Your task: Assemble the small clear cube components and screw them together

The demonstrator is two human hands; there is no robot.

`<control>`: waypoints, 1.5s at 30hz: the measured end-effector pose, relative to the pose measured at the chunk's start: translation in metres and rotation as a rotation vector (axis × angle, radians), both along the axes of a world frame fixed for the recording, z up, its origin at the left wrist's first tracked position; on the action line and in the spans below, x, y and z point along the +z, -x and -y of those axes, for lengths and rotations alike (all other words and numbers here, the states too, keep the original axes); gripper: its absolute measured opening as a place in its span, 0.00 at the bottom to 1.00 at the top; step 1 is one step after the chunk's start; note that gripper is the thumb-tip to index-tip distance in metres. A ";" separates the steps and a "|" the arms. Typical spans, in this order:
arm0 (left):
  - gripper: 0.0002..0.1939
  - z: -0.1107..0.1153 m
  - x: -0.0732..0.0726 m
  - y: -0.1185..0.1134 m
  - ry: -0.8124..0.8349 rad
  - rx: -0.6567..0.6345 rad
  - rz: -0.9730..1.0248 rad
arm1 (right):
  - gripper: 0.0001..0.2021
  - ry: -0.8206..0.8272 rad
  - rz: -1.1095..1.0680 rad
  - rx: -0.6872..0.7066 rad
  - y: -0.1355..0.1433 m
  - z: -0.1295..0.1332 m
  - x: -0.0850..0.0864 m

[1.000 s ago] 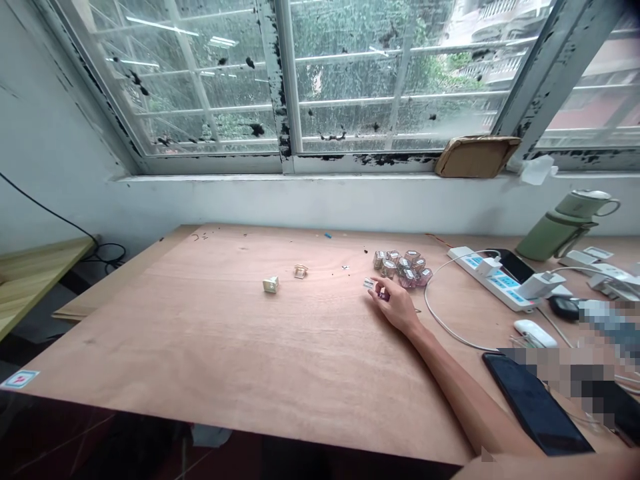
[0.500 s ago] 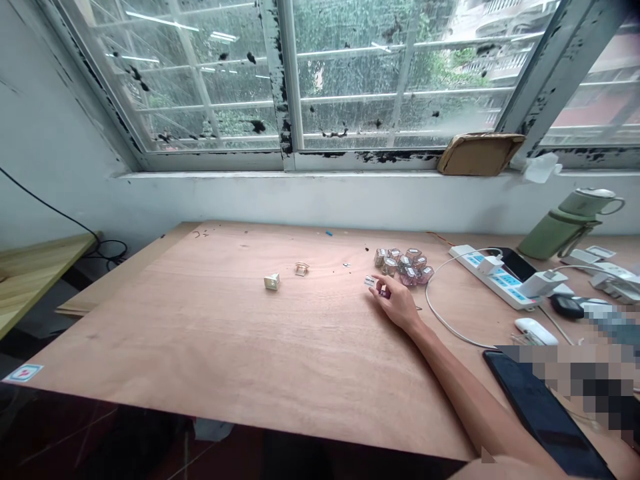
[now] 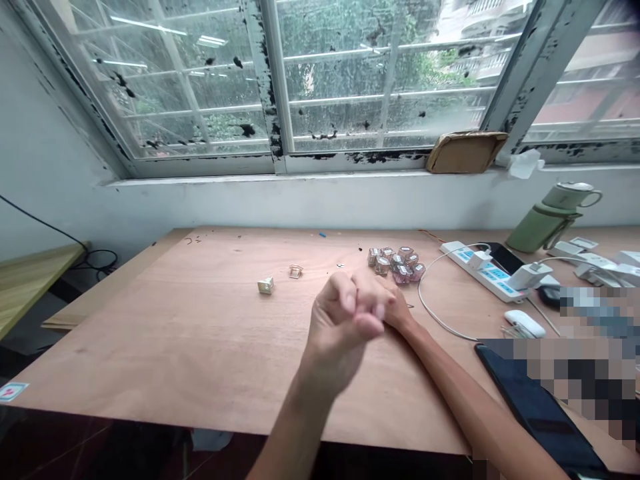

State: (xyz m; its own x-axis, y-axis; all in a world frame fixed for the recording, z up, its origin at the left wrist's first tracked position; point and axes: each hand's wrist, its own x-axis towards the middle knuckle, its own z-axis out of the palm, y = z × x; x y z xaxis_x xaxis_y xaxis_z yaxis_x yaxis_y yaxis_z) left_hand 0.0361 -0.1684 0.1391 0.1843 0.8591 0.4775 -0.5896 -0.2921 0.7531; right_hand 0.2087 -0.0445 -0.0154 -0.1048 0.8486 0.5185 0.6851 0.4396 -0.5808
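My left hand (image 3: 333, 333) is raised above the table in the middle of the view. Its fingers are curled in and its thumb points right, slightly blurred; whatever may lie inside the curl is hidden. Just behind it, overlapped by it, is my right hand (image 3: 397, 307), whose fingers I cannot see. Beyond the right hand stands a cluster of several small clear, faceted jars (image 3: 403, 272) with purplish or brownish contents and pale labels. Farther left lie a pale boxy piece (image 3: 266, 286) and a small clear-brown open piece (image 3: 295, 271).
On the right are a white power strip (image 3: 483, 272) with chargers and a looping white cable, a green bottle (image 3: 545, 220), a white earphone case (image 3: 525, 323) and a dark tablet (image 3: 535, 407). A cardboard piece (image 3: 467, 152) leans on the window sill.
My left hand has come into view from below and now covers my right hand's fingers. Earlier my right hand pinched a small purplish thing, near a clear labelled piece. The view has shifted slightly.
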 end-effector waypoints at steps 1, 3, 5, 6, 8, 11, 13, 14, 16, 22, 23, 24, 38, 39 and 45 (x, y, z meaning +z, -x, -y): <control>0.19 -0.014 -0.010 0.004 0.040 0.017 -0.035 | 0.18 0.009 0.000 0.024 0.001 0.000 0.001; 0.18 -0.045 -0.039 0.014 0.140 0.076 -0.226 | 0.18 0.023 0.005 0.062 0.004 -0.001 0.001; 0.19 -0.074 -0.074 0.027 0.213 0.193 -0.428 | 0.18 0.031 0.023 0.068 0.007 -0.002 0.001; 0.18 -0.085 -0.090 0.033 0.208 0.263 -0.514 | 0.18 0.032 0.033 0.064 0.009 -0.003 0.001; 0.14 -0.103 -0.115 0.045 0.144 0.342 -0.707 | 0.18 0.034 0.055 0.057 0.015 -0.003 0.002; 0.10 -0.121 -0.131 0.054 -0.061 0.399 -0.940 | 0.18 0.034 0.128 0.060 0.025 -0.004 0.005; 0.16 -0.133 -0.132 0.055 -0.282 0.398 -1.072 | 0.18 0.020 0.201 0.073 0.031 -0.007 0.007; 0.21 -0.140 -0.131 0.055 -0.379 0.385 -1.125 | 0.19 0.015 0.234 0.079 0.033 -0.009 0.008; 0.26 -0.155 -0.129 0.056 -0.503 0.374 -1.197 | 0.19 0.009 0.272 0.080 0.037 -0.017 0.009; 0.20 -0.199 -0.130 0.066 -0.501 0.403 -1.268 | 0.20 0.013 0.253 0.074 0.045 -0.047 0.009; 0.19 -0.203 -0.131 0.067 -0.488 0.405 -1.260 | 0.20 0.013 0.245 0.080 0.046 -0.050 0.009; 0.18 -0.205 -0.131 0.068 -0.478 0.406 -1.248 | 0.19 0.013 0.237 0.088 0.046 -0.053 0.009; 0.12 -0.196 -0.129 0.066 -0.368 0.417 -1.202 | 0.26 0.018 0.160 0.077 0.042 -0.052 0.007; 0.12 -0.195 -0.129 0.065 -0.367 0.428 -1.217 | 0.26 0.025 0.163 0.046 0.042 -0.052 0.007; 0.14 -0.193 -0.131 0.063 -0.426 0.547 -1.299 | 0.16 0.124 0.288 -0.098 0.041 -0.052 0.011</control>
